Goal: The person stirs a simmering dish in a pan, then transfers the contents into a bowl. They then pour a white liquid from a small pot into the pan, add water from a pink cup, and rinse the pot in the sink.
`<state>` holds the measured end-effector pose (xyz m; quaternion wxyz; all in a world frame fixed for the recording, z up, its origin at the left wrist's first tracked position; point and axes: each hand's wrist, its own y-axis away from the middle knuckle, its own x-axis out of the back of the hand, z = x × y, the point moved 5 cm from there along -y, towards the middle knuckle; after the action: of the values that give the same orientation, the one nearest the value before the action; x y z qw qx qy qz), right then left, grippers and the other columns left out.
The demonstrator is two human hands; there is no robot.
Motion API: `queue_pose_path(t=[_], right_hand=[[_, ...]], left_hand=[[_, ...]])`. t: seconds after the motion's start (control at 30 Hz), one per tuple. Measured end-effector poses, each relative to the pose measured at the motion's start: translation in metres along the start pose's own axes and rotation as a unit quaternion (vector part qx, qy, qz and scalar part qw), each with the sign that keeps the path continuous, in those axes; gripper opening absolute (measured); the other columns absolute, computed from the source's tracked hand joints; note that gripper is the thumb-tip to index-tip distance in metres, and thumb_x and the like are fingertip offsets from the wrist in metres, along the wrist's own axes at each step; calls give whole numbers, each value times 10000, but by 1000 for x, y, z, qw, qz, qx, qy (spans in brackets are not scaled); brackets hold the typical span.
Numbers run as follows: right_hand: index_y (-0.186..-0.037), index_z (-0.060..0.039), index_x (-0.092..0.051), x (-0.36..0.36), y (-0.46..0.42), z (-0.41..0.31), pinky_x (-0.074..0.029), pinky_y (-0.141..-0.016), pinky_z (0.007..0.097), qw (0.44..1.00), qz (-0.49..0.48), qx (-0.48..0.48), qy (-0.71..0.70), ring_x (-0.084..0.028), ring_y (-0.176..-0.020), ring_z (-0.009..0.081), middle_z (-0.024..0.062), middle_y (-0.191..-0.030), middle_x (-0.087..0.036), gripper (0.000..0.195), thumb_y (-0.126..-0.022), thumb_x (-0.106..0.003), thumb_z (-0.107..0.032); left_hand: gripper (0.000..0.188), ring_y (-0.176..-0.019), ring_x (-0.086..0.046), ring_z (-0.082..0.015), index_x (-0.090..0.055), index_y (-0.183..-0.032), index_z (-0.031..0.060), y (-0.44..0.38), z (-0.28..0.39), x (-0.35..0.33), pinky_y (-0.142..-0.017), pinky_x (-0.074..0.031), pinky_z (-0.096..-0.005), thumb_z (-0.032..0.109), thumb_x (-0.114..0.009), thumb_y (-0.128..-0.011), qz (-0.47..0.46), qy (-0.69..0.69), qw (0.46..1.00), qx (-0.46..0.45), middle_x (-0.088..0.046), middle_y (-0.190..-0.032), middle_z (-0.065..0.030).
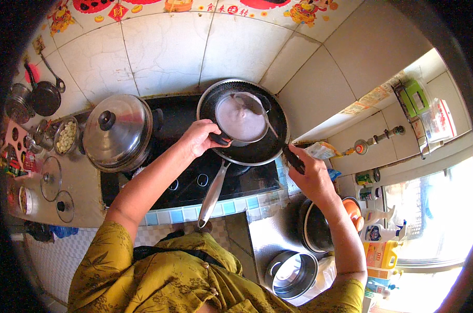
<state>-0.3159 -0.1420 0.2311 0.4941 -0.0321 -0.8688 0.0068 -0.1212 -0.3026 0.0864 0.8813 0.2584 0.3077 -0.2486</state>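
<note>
My left hand grips the black side handle of a small round pot. Pale purple-grey liquid fills much of the pot. It is over or in a black frying pan with a long metal handle; whether it rests on the pan's bottom, I cannot tell. In my right hand is the black handle of a metal ladle. The ladle's head is at the liquid's surface near the pot's far side. The pan sits on the right part of a black glass cooktop.
A lidded steel pot occupies the cooktop's left side. Farther left are a bowl of pale cloves or beans and glass lids. To my right are a dark pot, a steel pot and several cleaning bottles along the window.
</note>
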Motion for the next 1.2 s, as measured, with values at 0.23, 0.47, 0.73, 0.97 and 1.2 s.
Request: queue_pose_path(t=[0.23,0.47,0.73,0.97,1.2], right_hand=[[-1255,-10,-401,-30,-10,22,-520,-454,319,914,-145,-192,-327,-550,-508,169,133,-738,-589,471,-820,-544,-120],[-1224,-17,-413,-34,-1,36,-504,-389,278,748,-170,-267,-583,-450,-413,105,113,-739,-575,431,-825,-527,-134],[-1239,19,-391,-22,14,34,-507,-387,284,783,-108,-240,-564,-442,-407,102,130,-742,-574,446,-832,-503,-122],[-1259,52,-371,-4,14,17,-518,-399,286,871,-73,-191,-446,-478,-432,108,124,-722,-581,490,-824,-531,-108],[-1262,-53,-421,3,12,4,-526,-526,316,990,-39,-79,-113,-608,-640,188,120,-797,-609,486,-795,-551,-89]], left_hand=[[36,-801,-602,-402,-485,-727,-29,-2,-3,-1,-738,-515,-545,-36,-507,-699,4,0,1000,2,-576,-848,-229],[100,-778,-610,-372,-476,-793,-58,-5,-3,2,-724,-530,-509,-31,-494,-698,-10,1,1000,-1,-574,-845,-234],[154,-775,-613,-354,-487,-842,-86,-1,4,3,-718,-539,-488,-26,-484,-700,-17,-3,1000,-11,-572,-850,-232],[146,-776,-611,-352,-485,-837,-93,0,6,-4,-717,-540,-487,-33,-482,-703,-17,6,1000,-13,-570,-864,-235],[104,-747,-615,-353,-482,-807,-73,4,7,-4,-710,-543,-475,-38,-472,-710,-16,-7,1000,-7,-581,-855,-236]])
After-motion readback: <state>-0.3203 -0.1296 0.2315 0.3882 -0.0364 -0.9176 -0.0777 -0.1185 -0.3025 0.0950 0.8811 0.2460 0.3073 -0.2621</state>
